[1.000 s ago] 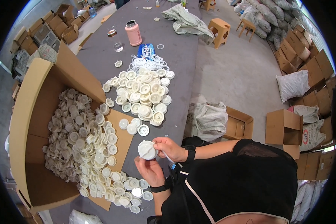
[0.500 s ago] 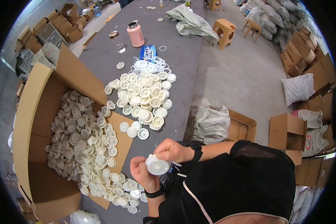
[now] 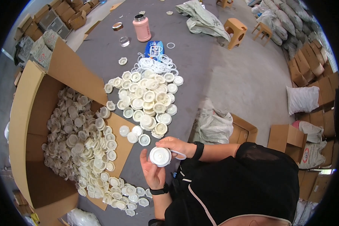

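Between my two hands is a round white plastic lid (image 3: 160, 156), its flat ridged face turned up. My left hand (image 3: 153, 171) grips its lower left edge, with the thumb against the rim and a finger stretched along the side. My right hand (image 3: 173, 144) is closed at the lid's upper right edge. A thin white ring (image 3: 180, 155) loops out from under that hand; the fingers around it are partly hidden. Just beyond my hands lie a few loose lids (image 3: 144, 140) and a heap of cream-white lids (image 3: 148, 96). Behind the heap is a pile of white rings (image 3: 160, 67).
A cardboard box (image 3: 35, 150) lies on its side at the left, lids spilling from it onto the grey table (image 3: 101, 43). Farther back stand a pink bottle (image 3: 142, 29), a clear jar (image 3: 123, 39) and a blue packet (image 3: 153, 50). Sacks (image 3: 214, 126) and a stool (image 3: 235, 32) are at right.
The lid has been tipped so its ridged face now shows upward. My left hand has opened out along its side, and the white ring by my right hand shows more fully.
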The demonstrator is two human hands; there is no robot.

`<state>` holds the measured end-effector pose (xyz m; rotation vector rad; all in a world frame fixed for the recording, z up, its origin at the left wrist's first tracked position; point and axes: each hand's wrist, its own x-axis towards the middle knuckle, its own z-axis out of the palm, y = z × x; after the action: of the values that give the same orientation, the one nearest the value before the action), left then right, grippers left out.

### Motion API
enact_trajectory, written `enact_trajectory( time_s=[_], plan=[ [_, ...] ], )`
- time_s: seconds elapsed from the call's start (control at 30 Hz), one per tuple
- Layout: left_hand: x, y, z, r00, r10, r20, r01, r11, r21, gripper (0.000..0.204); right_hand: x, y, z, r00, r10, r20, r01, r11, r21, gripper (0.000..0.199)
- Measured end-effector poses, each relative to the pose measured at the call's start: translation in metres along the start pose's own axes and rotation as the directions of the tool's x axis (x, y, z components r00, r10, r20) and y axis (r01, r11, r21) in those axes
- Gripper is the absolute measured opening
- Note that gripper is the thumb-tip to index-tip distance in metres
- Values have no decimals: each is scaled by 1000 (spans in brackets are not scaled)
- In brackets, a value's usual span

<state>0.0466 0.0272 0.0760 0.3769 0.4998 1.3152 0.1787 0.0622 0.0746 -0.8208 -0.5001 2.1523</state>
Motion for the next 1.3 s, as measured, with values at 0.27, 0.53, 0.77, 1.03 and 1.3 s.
enact_trajectory(
  time_s=[0.27, 0.53, 0.77, 1.03, 1.3],
  plan=[
    [22, -17, -51, 878, 20, -478, 103, 968, 229, 8, 49, 30, -49, 952, 260, 163, -231, 957, -176, 20],
    [22, -17, -94, 884, 56, -464, 189, 865, 465, 12, 76, 15, -42, 941, 220, -256, -281, 931, -234, 20],
    [-18, 28, -150, 803, 236, -547, 213, 745, 633, 13, 114, -34, -101, 927, -99, -362, 80, 995, -66, 21],
    [-31, 110, -229, 913, 400, -79, 134, -113, 985, 24, 95, 36, -74, 746, -296, -597, 262, 954, -145, 25],
    [30, 126, -256, 889, 448, -96, 344, -515, 785, 40, 65, 183, 17, 886, 110, -450, -158, 985, -71, 22]
  ],
)
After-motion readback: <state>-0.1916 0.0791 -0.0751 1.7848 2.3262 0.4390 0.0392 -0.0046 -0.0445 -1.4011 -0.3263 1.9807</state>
